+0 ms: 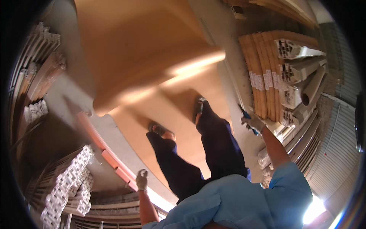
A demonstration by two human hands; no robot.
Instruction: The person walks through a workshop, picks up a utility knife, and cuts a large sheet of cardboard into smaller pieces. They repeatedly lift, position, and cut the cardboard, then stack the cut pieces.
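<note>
A broad sheet of brown paper or thin board (137, 45) covers the floor before me, its near edge curled over in a shiny fold, blurred by motion. Beneath my sandalled feet lies more of the brown sheet (187, 147). My right hand (254, 123), in a pale glove, is closed around a slim blue-and-black hand tool (246, 113) beside the sheet's right edge; its exact kind is unclear. On the left, my gloved left hand (142, 180) hangs low with curled fingers, apart from the sheet. Whatever it may hold is hidden.
Brown-wrapped bundles of long profiles (263, 76) are stacked on the right, with a cardboard tube (314, 87) among them. White profiles (68, 183) sit on racks at left. A reddish-edged strip (103, 147) runs along the floor at left.
</note>
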